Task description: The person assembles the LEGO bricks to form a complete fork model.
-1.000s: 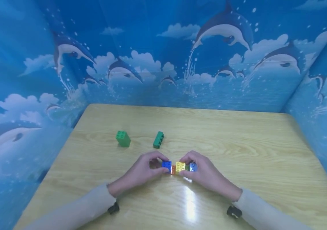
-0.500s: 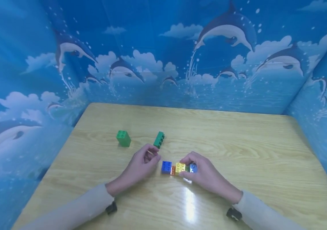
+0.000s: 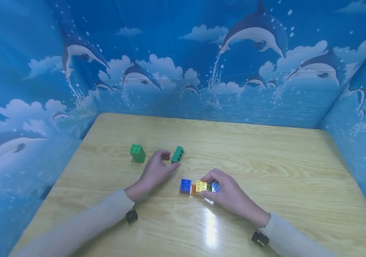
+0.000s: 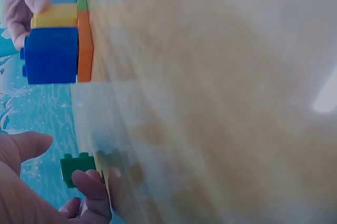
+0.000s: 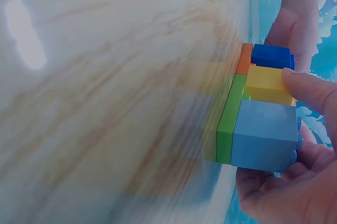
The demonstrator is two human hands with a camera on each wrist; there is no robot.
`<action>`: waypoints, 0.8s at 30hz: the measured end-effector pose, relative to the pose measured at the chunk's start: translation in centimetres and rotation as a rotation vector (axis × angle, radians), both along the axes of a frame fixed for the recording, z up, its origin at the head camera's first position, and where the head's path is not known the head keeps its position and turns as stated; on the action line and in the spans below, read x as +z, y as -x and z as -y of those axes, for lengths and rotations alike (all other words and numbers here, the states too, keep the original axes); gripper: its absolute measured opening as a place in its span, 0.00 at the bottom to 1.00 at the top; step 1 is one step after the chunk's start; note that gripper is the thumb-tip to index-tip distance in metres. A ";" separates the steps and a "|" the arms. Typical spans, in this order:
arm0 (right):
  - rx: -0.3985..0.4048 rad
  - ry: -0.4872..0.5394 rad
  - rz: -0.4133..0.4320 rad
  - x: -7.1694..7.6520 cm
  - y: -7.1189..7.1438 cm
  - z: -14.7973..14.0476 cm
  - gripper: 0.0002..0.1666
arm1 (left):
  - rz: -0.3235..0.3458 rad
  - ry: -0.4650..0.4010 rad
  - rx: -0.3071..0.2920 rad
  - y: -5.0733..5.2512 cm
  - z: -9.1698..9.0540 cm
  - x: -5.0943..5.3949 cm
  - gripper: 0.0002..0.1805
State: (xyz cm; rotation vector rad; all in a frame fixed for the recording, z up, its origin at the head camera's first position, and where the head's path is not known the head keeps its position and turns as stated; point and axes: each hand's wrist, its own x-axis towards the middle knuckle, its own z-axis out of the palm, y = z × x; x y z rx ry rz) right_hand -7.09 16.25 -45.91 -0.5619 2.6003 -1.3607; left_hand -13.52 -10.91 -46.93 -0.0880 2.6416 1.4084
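A row of joined toy building bricks lies on the table: a dark blue brick [image 3: 185,185] and a yellow brick [image 3: 201,186] on top, with a light blue brick [image 5: 263,135] at the right end. Beneath them, an orange brick [image 4: 85,46] and a light green brick [image 5: 228,126] form the base. My right hand [image 3: 229,189] pinches the yellow brick between thumb and fingers. Farther left, a dark green brick [image 3: 178,154] lies on its side; my left hand [image 3: 156,172] is beside it, thumb and fingers spread. Whether a fingertip touches it, I cannot tell.
A taller green block [image 3: 138,153] stands upright left of my left hand. The wooden table [image 3: 266,153] meets a blue dolphin-print backdrop [image 3: 183,96] at its back and sides. Glare shows on the table near the front.
My left hand has let go of the dark blue brick and moved up and left to the dark green brick. My right hand has kept its hold on the yellow brick.
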 end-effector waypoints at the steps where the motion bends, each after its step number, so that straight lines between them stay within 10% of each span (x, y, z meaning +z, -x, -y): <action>1: -0.001 0.000 -0.001 0.0 0.0 0.0 0.19 | 0.007 0.012 -0.003 0.2 -0.1 0.1 0.36; 11: -0.002 0.005 0.007 0.0 0.0 0.0 0.19 | 0.005 0.018 -0.064 1.6 -0.3 0.3 0.23; 24: -0.012 0.008 0.018 0.0 0.0 0.1 0.19 | -0.113 -0.050 -0.152 0.9 -0.9 0.3 0.19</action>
